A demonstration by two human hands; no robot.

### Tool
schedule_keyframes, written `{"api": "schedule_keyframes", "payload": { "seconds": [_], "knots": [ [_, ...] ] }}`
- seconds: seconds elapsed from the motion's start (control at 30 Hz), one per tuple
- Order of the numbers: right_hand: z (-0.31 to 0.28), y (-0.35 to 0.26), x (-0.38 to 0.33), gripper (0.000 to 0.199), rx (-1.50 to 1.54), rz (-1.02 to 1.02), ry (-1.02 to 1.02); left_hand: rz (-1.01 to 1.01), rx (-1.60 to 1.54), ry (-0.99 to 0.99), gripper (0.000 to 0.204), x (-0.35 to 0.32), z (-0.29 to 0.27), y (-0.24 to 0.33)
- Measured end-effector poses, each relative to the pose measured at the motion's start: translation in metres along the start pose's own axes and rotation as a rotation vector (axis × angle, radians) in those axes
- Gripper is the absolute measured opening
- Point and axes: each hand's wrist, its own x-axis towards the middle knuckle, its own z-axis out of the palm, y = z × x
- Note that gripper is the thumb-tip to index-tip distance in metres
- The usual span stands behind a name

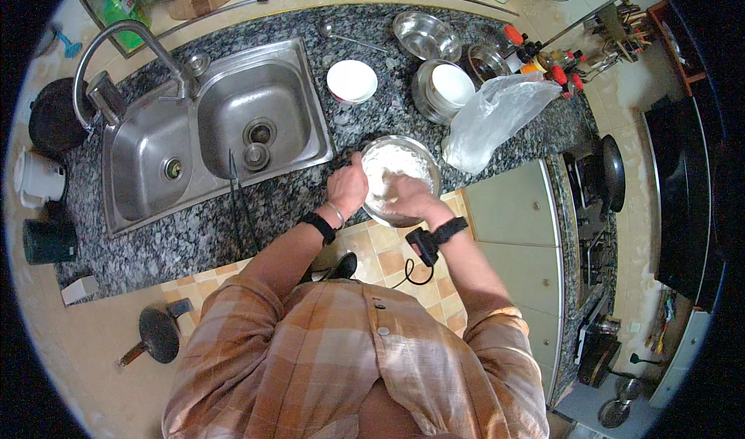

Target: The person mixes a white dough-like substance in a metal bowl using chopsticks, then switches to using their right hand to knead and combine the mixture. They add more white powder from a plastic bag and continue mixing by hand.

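A round metal bowl [435, 167] stands at the counter's front edge, with white flour or floury dough [394, 158] inside. My left hand [348, 188] is closed on the bowl's left rim, thumb pointing up along it. Down in the bowl, my right hand [411, 195] touches the white mass; its fingers are blurred and partly hidden there. Right of the bowl lies a clear plastic bag [500, 113] with something white at its bottom. A small white bowl [351, 81] sits farther back on the counter.
On the left is a double steel sink [256, 121] with a tall faucet [132, 29]. Behind the bag are stacked metal bowls [425, 101], another metal bowl [427, 36] and several seasoning bottles [535, 55]. A ladle [353, 42] lies near the wall. A stove [596, 260] is far right.
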Motion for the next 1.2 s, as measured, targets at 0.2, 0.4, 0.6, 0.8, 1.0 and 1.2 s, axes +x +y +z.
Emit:
{"api": "schedule_keyframes", "payload": {
  "seconds": [0.2, 0.4, 0.6, 0.8, 1.0, 1.2],
  "knots": [
    [-0.018, 0.009, 0.018, 0.044, -0.004, 0.250, 0.120, -0.023, -0.028, -0.025, 0.030, -0.001, 0.000, 0.001],
    [-0.008, -0.008, 0.033, 0.046, -0.146, 0.167, 0.035, -0.012, 0.014, -0.037, 0.027, 0.001, -0.002, 0.000],
    [-0.022, 0.017, 0.003, 0.048, -0.287, 0.240, 0.240, -0.063, -0.022, 0.012, 0.024, 0.003, -0.001, 0.000],
    [0.029, 0.018, 0.021, 0.034, -0.319, 0.232, 0.078, -0.028, -0.002, 0.032, 0.026, 0.009, 0.003, 0.000],
    [0.001, 0.031, 0.011, 0.027, -0.010, 0.226, 0.075, -0.043, -0.015, 0.023, 0.031, 0.019, 0.008, -0.004],
    [-0.002, 0.034, 0.000, 0.017, 0.069, 0.292, 0.491, -0.028, -0.025, 0.035, 0.032, 0.016, 0.004, -0.002]
  ]
}}
